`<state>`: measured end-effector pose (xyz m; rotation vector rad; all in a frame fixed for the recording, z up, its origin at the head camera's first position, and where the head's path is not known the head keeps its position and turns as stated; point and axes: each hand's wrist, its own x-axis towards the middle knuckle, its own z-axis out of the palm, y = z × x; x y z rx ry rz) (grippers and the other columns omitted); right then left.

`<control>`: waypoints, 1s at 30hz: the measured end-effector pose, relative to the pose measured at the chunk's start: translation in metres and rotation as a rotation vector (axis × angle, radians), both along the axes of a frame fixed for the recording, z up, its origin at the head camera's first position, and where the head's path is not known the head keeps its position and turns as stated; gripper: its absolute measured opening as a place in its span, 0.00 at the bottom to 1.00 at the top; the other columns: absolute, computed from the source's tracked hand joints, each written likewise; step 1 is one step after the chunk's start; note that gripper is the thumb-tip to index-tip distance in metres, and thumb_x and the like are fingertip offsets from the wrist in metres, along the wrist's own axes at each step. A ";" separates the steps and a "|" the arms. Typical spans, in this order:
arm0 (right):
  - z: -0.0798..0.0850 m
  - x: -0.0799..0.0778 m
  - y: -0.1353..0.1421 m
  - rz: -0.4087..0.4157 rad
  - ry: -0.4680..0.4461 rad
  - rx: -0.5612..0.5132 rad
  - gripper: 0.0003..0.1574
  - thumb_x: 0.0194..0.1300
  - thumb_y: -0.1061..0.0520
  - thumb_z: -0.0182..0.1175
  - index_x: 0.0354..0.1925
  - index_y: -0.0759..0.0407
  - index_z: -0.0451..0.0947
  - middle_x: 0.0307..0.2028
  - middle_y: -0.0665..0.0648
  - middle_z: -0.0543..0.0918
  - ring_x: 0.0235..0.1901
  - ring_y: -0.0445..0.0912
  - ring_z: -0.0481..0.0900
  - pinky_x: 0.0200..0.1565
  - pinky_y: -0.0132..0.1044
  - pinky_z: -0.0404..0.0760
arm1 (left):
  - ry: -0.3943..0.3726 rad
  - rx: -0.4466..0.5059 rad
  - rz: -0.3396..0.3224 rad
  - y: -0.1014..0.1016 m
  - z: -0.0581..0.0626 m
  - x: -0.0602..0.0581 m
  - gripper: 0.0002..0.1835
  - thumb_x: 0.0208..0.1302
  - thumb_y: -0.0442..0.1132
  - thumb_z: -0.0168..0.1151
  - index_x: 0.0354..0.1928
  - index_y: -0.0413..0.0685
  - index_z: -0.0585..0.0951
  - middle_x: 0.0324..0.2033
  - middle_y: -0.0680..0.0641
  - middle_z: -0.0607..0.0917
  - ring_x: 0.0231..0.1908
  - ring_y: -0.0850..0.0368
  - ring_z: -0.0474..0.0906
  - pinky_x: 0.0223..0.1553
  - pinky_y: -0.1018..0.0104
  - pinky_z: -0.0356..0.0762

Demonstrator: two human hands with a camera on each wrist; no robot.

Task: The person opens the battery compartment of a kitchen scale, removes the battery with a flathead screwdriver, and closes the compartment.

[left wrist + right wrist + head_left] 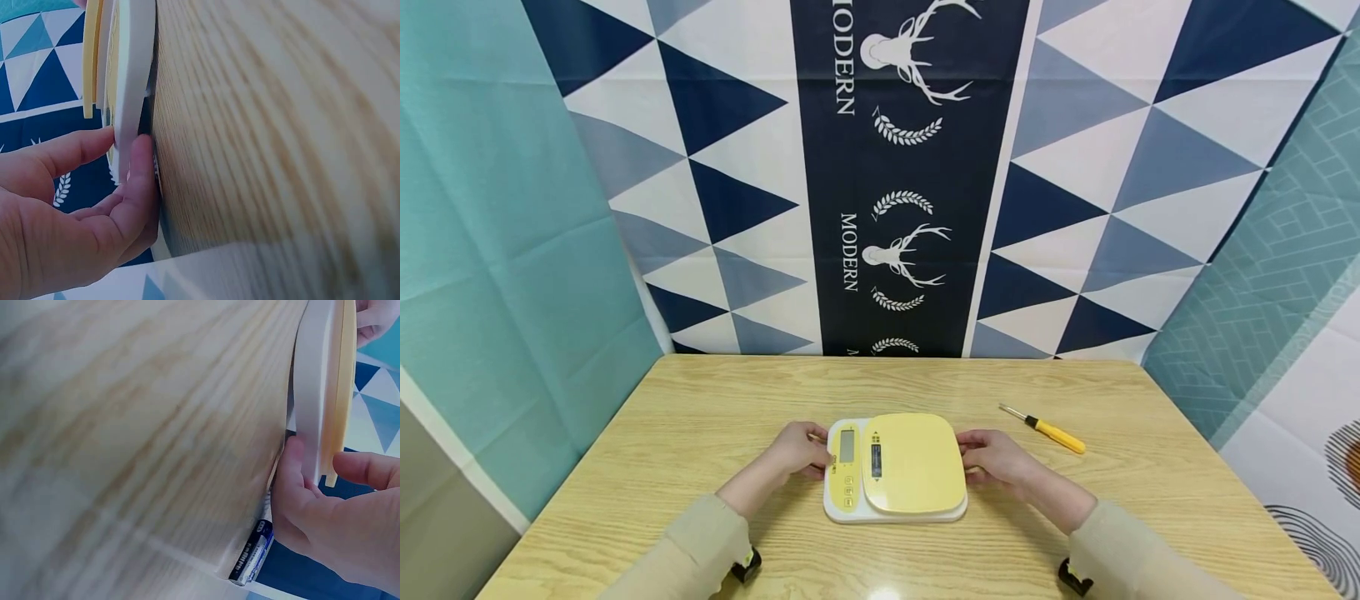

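Observation:
A white kitchen scale (917, 467) with a yellow weighing platform and a small grey display lies flat-side up at the middle of the wooden table. My left hand (800, 450) grips its left edge. In the left wrist view, the thumb is on the upper side of the white rim (132, 69) and the fingers reach beneath it. On the opposite edge my right hand (992, 457) holds the scale. Its fingers are at the underside, and the thumb is beside the yellow platform (340, 394) in the right wrist view. The underside is mostly hidden.
A screwdriver (1056, 433) with a yellow handle lies on the table (715, 400) to the right of the scale. Past my right hand, the right wrist view shows a blue-and-black battery (253, 553). Patterned cloth (910, 183) hangs behind the table.

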<state>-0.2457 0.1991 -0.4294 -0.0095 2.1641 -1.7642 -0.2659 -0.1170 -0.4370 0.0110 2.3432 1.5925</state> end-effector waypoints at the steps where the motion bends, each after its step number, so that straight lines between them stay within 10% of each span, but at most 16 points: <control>1: 0.000 0.000 0.000 0.012 0.004 0.005 0.32 0.56 0.73 0.50 0.60 0.81 0.60 0.47 0.65 0.77 0.37 0.44 0.80 0.39 0.39 0.85 | 0.010 -0.012 -0.005 0.000 0.000 0.000 0.23 0.49 0.23 0.64 0.50 0.28 0.73 0.32 0.42 0.82 0.26 0.56 0.80 0.27 0.65 0.84; 30: 0.008 0.017 0.007 0.124 -0.070 -0.022 0.37 0.60 0.70 0.48 0.64 0.84 0.49 0.58 0.73 0.68 0.46 0.47 0.76 0.47 0.47 0.83 | 0.016 -0.153 -0.037 -0.001 0.010 -0.013 0.25 0.52 0.26 0.64 0.53 0.23 0.73 0.27 0.42 0.80 0.24 0.56 0.79 0.27 0.65 0.85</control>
